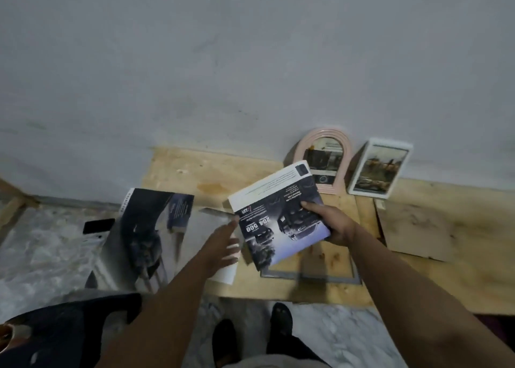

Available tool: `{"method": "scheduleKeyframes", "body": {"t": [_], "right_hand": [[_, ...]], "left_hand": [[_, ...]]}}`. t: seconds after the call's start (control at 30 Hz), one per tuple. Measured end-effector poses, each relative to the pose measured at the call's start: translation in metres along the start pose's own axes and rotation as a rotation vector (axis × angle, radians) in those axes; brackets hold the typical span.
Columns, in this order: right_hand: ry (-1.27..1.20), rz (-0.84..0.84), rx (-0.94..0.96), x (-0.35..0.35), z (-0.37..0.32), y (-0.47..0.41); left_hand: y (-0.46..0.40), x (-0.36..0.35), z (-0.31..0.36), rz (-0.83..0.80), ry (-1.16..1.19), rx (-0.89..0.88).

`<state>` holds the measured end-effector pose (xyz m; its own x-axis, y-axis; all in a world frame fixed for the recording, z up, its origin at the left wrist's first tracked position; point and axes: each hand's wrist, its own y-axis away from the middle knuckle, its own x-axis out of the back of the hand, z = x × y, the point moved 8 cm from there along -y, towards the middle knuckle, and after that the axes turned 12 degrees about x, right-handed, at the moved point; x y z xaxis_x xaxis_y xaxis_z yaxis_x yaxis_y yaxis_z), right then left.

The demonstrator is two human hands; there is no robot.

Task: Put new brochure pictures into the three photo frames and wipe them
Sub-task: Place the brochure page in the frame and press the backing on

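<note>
My right hand [331, 225] grips a car brochure page [278, 214] by its right edge and holds it tilted above the plywood board [195, 178]. My left hand [223, 245] reaches toward the page's left edge with straight fingers and holds nothing. Under the page a grey rectangular frame [309, 275] lies flat on the board, mostly hidden. A pink arched frame [323, 158] and a white rectangular frame [380, 169] lean on the wall, each with a picture in it. A large open brochure [145, 233] lies at the left.
Beneath my left hand lies a white sheet [223, 275]. A black phone [99, 225] lies on the marble floor [41, 250] beside the brochure. At the right a loose plywood piece [418, 231] rests on the board. A dark cloth [69, 326] sits bottom left.
</note>
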<state>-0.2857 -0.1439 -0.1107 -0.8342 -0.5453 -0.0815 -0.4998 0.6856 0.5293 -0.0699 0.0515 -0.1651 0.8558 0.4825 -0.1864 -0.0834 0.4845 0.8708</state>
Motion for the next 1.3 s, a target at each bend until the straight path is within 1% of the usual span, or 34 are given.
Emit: {"method": "scheduleKeyframes", "body": {"t": [0.07,0.1,0.13,0.23,0.3,0.33,0.43,0.5,0.57,0.67,0.73,0.87,0.97,1.07,1.1,1.17,1.3], "right_hand": [[-0.008,0.077,0.012,0.022,0.015,0.018],[-0.014,0.117,0.024,0.034,0.023,0.025],[-0.029,0.172,0.031,0.047,0.03,0.032],[-0.108,0.288,0.018,0.086,0.055,0.05],[-0.156,0.357,0.033,0.112,0.069,0.059],[-0.134,0.413,0.044,0.124,0.074,0.065],[0.096,0.583,0.021,0.159,0.088,0.078],[0.204,0.621,-0.003,0.169,0.094,0.076],[0.274,0.608,-0.029,0.17,0.097,0.07],[0.414,0.563,-0.047,0.168,0.098,0.061],[0.554,0.501,-0.03,0.168,0.097,0.056],[0.844,0.404,0.091,0.167,0.087,0.052],[1.151,0.297,0.156,0.164,0.084,0.048],[1.369,0.16,0.121,0.161,0.095,0.04],[1.414,0.115,0.097,0.161,0.099,0.037],[1.425,0.07,0.033,0.165,0.109,0.033],[1.407,0.076,0.009,0.17,0.118,0.026]], "left_hand": [[-0.001,-0.044,0.001,-0.143,0.042,-0.005],[-0.007,-0.059,0.001,-0.161,0.066,-0.032],[-0.014,-0.07,0.001,-0.134,0.068,-0.064],[-0.032,-0.082,0.003,0.065,-0.047,-0.119],[-0.043,-0.084,0.003,0.144,-0.136,-0.141],[-0.048,-0.083,0.003,0.192,-0.197,-0.153],[-0.059,-0.08,0.005,0.329,-0.373,-0.201],[-0.057,-0.085,0.01,0.417,-0.457,-0.236],[-0.053,-0.089,0.014,0.499,-0.537,-0.268],[-0.056,-0.093,0.016,0.555,-0.62,-0.271],[-0.058,-0.097,0.014,0.563,-0.685,-0.254],[-0.062,-0.098,0.009,0.566,-0.728,-0.281],[-0.065,-0.099,0.002,0.593,-0.898,-0.282],[-0.068,-0.105,-0.005,0.571,-0.968,-0.263],[-0.069,-0.106,-0.007,0.565,-0.971,-0.267],[-0.07,-0.109,-0.008,0.57,-0.989,-0.277],[-0.071,-0.111,-0.01,0.588,-1.055,-0.297]]}}
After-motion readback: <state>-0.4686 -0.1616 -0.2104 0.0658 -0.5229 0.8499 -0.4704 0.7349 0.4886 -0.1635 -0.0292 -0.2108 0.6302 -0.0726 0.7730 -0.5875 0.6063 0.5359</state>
